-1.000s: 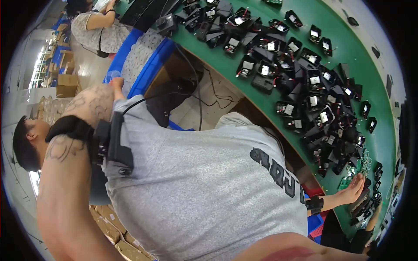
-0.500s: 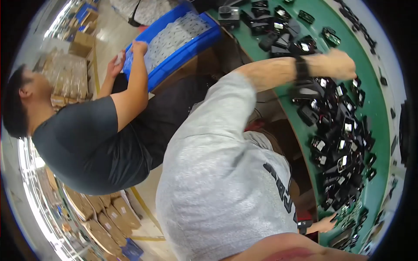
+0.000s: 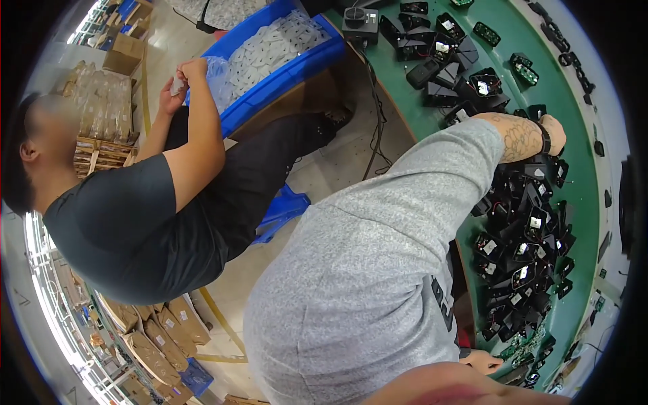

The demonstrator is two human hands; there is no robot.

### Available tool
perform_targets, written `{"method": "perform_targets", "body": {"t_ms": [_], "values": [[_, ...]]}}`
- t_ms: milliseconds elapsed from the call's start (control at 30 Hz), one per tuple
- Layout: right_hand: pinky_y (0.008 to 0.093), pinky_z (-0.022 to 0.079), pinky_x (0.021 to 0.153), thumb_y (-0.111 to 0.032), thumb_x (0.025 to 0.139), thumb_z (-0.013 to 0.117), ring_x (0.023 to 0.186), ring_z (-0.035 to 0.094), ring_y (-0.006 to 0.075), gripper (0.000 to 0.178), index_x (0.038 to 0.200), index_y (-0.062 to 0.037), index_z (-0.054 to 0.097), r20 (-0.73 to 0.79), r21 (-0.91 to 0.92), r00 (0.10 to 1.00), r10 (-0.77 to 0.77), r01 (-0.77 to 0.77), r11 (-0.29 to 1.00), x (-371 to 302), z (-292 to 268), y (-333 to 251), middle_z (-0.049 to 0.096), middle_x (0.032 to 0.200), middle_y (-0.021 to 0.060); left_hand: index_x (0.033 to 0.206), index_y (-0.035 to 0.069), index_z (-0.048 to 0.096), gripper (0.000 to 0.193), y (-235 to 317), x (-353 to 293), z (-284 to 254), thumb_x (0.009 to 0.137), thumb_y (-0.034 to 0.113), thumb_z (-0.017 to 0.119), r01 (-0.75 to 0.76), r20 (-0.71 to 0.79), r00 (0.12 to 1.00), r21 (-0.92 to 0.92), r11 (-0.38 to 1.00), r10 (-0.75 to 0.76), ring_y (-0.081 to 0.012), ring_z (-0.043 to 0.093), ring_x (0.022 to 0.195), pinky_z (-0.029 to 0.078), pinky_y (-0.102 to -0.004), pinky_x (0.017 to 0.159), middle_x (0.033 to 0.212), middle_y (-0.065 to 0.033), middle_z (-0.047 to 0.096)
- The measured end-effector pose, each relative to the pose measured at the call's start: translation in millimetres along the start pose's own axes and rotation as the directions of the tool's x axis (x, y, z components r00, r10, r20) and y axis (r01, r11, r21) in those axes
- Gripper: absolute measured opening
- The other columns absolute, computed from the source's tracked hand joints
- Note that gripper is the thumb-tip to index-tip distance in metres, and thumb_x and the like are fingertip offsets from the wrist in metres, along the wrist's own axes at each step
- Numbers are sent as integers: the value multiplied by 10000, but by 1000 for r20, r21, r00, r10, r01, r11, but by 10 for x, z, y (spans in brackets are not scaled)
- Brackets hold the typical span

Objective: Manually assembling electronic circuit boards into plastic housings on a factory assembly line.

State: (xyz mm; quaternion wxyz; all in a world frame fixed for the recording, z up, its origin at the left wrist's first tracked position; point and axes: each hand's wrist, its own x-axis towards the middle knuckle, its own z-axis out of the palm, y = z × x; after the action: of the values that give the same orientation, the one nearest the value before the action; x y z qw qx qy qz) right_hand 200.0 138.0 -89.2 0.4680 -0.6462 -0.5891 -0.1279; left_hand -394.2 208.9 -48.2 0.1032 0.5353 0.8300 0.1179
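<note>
My left arm, in a grey sleeve, stretches across the green table (image 3: 574, 202). At its end my left hand (image 3: 554, 133), with a dark wristband behind it, is curled among black plastic housings (image 3: 523, 270). Its fingers bend away from view, and anything within them is hidden. Lower in the picture, my right hand (image 3: 481, 361) rests at the table edge, beside a heap of small green circuit boards (image 3: 523, 351). Its fingers look pressed together; what they hold, if anything, is too small to make out. Many housings lie open, showing light inner parts.
Left of me sits a co-worker in a dark shirt (image 3: 121, 229), both hands by a blue bin (image 3: 290, 67) of small white parts. A grey box-shaped device (image 3: 360, 25) stands at the table corner, cables (image 3: 378, 115) hanging below. Cardboard boxes (image 3: 182, 317) stand behind.
My left hand has moved right and down in the picture, into the housings, and my torso leans further toward the table. My right hand has drawn slightly left. The co-worker's hands have come together.
</note>
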Motion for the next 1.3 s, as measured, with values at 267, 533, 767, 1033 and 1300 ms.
{"method": "perform_targets", "body": {"t_ms": [267,533,767,1033,1300], "values": [[290,518,735,-159,878,622,809,659,192,222,933,45,690,-346,145,936,59,-8,989,-178,-219,-123,700,894,129,919,130,714,296,205,-234,-156,748,353,619,-5,-239,970,118,993,34,-279,648,940,500,-433,761,944,-81,693],[264,502,740,-229,887,623,877,628,162,311,1035,41,662,-176,487,867,465,-334,807,-220,-578,-362,678,1018,99,931,54,691,309,130,-271,-309,716,276,720,-132,-154,980,-42,990,124,-313,645,940,506,-404,811,959,-155,679],[201,454,585,-204,873,653,698,568,74,278,1027,28,665,-194,609,841,505,-301,734,-301,-1114,-456,672,897,46,906,122,719,239,3,-291,-348,739,287,673,-287,-248,933,-83,954,259,-296,658,879,514,-409,782,936,-120,689],[183,414,569,-175,886,623,661,530,60,250,1081,-20,645,176,795,799,574,-459,395,-241,-991,-419,663,928,50,972,7,677,478,-684,-476,-534,753,431,647,133,-205,971,38,990,-122,-342,632,970,512,-438,779,1002,-214,656],[174,473,549,-195,924,563,586,572,73,290,1135,2,580,711,695,701,47,-711,108,123,-796,-1562,670,855,81,898,-8,652,414,-819,-495,-396,639,304,735,14,-335,942,-7,1000,-15,-322,651,828,498,-370,770,812,-182,675]]}}
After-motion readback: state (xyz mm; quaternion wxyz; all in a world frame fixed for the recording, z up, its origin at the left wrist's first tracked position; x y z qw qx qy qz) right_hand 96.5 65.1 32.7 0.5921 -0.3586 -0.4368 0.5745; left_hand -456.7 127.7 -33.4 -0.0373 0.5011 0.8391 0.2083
